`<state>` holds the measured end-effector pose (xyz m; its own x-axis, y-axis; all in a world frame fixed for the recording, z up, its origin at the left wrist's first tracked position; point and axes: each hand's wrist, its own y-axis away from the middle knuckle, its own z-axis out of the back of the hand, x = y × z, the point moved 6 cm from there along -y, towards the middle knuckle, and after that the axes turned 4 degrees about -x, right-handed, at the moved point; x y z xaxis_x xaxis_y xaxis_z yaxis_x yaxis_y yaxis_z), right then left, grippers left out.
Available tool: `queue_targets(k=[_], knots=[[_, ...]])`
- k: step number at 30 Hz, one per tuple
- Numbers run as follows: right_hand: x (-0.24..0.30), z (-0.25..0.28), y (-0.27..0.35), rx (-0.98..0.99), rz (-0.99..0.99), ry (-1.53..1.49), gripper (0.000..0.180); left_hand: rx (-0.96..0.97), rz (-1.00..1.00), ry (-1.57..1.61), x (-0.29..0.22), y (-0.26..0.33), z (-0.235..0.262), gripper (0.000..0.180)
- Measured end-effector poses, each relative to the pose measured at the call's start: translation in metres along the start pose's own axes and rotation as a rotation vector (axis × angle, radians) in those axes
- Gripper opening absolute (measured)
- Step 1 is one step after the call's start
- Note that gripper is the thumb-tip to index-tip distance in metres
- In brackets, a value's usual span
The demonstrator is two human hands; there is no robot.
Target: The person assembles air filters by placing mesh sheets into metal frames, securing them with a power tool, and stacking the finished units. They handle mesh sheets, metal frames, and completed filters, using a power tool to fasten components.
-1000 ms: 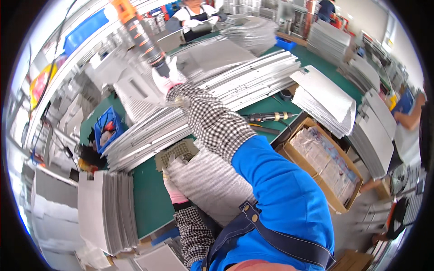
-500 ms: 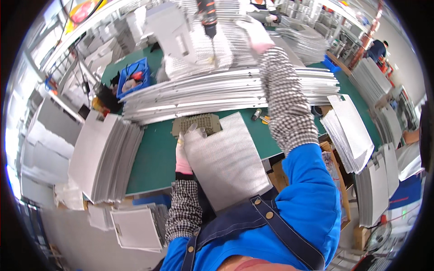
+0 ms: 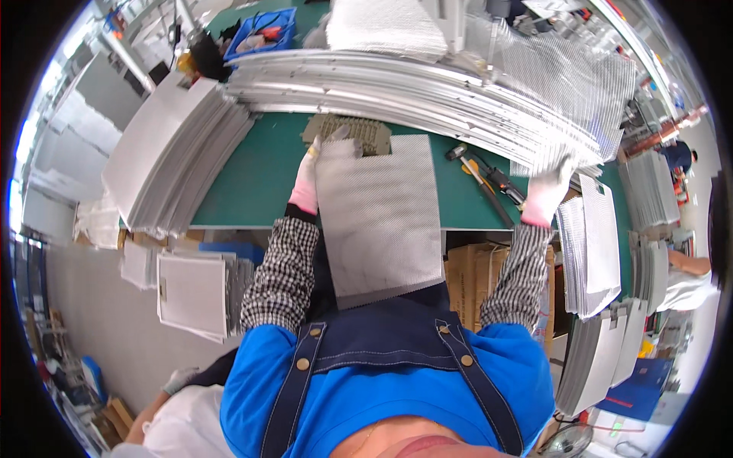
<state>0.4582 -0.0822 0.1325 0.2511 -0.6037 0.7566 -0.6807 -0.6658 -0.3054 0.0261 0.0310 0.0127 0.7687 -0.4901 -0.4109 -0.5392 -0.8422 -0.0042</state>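
Note:
My left hand (image 3: 306,183), in a white and pink glove, grips the upper left edge of a grey mesh panel (image 3: 380,221). The panel has a notch in its top edge and rests tilted against my body. Just beyond that edge lies an olive ridged block (image 3: 359,131), partly covered. On the right, my gloved right hand (image 3: 545,191) is closed on the near corner of a large see-through mesh sheet (image 3: 569,88). This sheet hangs over the long metal strips (image 3: 412,95). Left of my right hand lie a hammer (image 3: 481,183) and a dark hand tool (image 3: 504,185).
Stacks of flat panels stand at the table's left (image 3: 164,149) and right (image 3: 592,244). At the back are a blue bin (image 3: 263,34) and a bubbly white sheet (image 3: 385,30). Below the table sits a cardboard box (image 3: 467,282). A person in white (image 3: 187,424) is behind on the left.
My right hand has come back from the far stack toward the near right, drawing the mesh sheet over the strips. My view has shifted; the left hand still holds the panel.

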Motion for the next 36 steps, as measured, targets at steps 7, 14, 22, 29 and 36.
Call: queue_targets(k=[7,14,22,29,36], knots=[[-0.029,-0.053,0.038,0.13,-0.227,0.123,0.034,-0.013,0.005,-0.039,-0.002,-0.003,0.006,0.077],[-0.017,-0.096,-0.048,0.184,-0.014,0.278,0.036,-0.084,0.025,-0.07,0.0,-0.007,0.005,0.074],[0.061,-0.157,-0.097,0.327,0.139,0.292,0.036,0.016,-0.023,-0.082,-0.004,-0.005,0.001,0.067],[0.081,-0.13,-0.125,0.375,0.822,1.146,0.029,-0.046,0.026,-0.01,0.002,-0.008,0.0,0.07],[0.125,-0.031,-0.002,0.105,0.058,0.171,0.059,-0.093,0.024,-0.061,0.002,-0.005,-0.012,0.075]])
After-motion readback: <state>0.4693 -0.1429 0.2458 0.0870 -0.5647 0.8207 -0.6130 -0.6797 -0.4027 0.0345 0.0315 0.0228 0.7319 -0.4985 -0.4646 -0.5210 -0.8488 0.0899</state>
